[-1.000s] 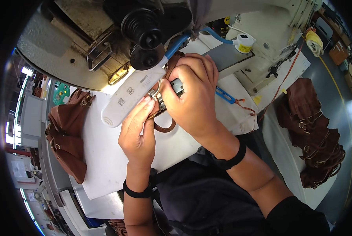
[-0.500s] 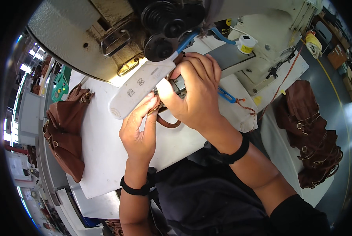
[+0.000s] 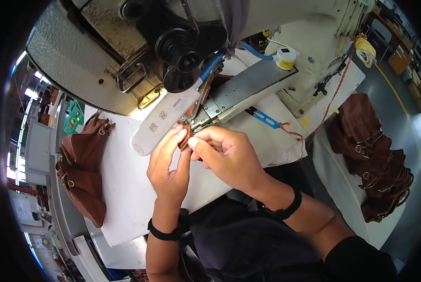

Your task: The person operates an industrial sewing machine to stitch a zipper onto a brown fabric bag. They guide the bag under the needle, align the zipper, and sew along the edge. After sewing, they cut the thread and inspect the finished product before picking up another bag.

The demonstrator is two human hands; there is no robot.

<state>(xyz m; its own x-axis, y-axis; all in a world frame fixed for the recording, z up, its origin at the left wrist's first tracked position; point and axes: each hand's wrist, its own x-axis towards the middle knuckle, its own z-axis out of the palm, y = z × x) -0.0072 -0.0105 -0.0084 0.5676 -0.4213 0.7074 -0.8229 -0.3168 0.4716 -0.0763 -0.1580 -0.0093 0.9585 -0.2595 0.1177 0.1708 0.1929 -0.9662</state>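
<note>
My left hand (image 3: 169,168) and my right hand (image 3: 227,155) meet at a small brown leather piece (image 3: 184,139), pinching it between thumbs and fingertips just under the needle area of an industrial sewing machine (image 3: 182,51). Most of the piece is hidden by my fingers. A white lamp bar (image 3: 163,122) juts out from the machine right above my left fingers. Both wrists wear black bands.
A pile of brown leather bags (image 3: 81,169) lies at the left on the white table (image 3: 121,197). Another heap of brown bags (image 3: 372,155) sits at the right. A blue-handled tool (image 3: 263,117) lies beside the machine's metal plate (image 3: 248,87).
My right hand has dropped away from covering the leather piece and now pinches it from the right. The view has shifted, so the machine head sits higher and larger.
</note>
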